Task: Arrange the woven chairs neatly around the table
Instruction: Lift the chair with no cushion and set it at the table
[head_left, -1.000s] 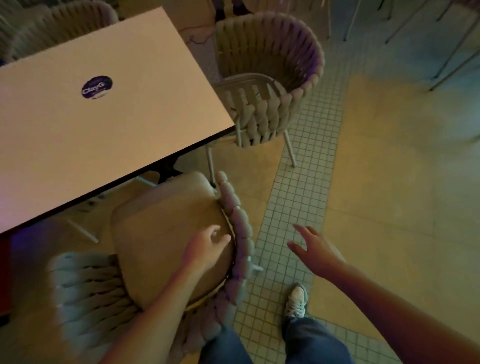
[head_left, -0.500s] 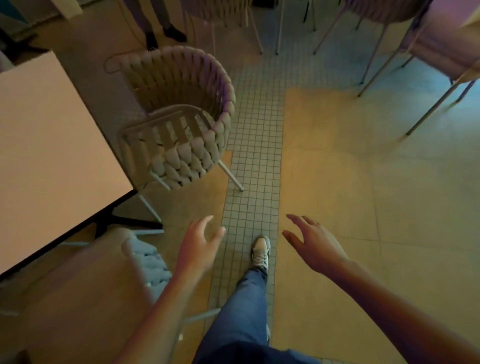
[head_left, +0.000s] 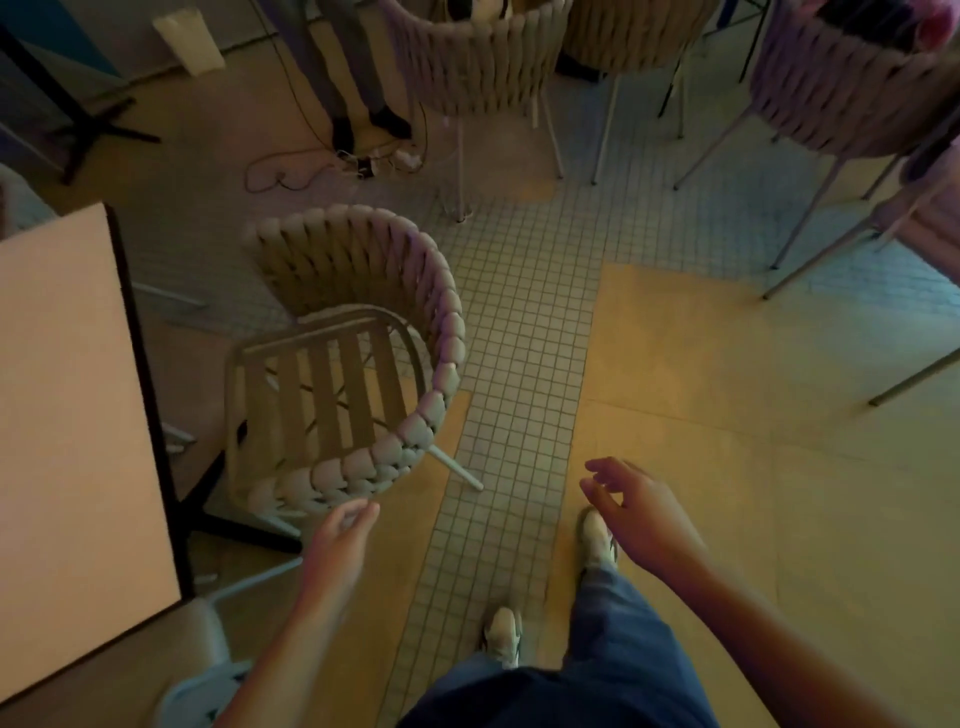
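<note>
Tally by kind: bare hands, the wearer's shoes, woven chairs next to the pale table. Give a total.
Hands: 2, left hand, right hand
Shoes: 2
Woven chairs: 2, slatted-seat chair, corner chair
Total: 6

Open tiled floor (head_left: 524, 322) is available to the right of the near woven chair (head_left: 353, 358). Passage on the left is blocked by the surface (head_left: 67, 395). The far side is obstructed by further chairs (head_left: 478, 57) and floor cables (head_left: 291, 171).
</note>
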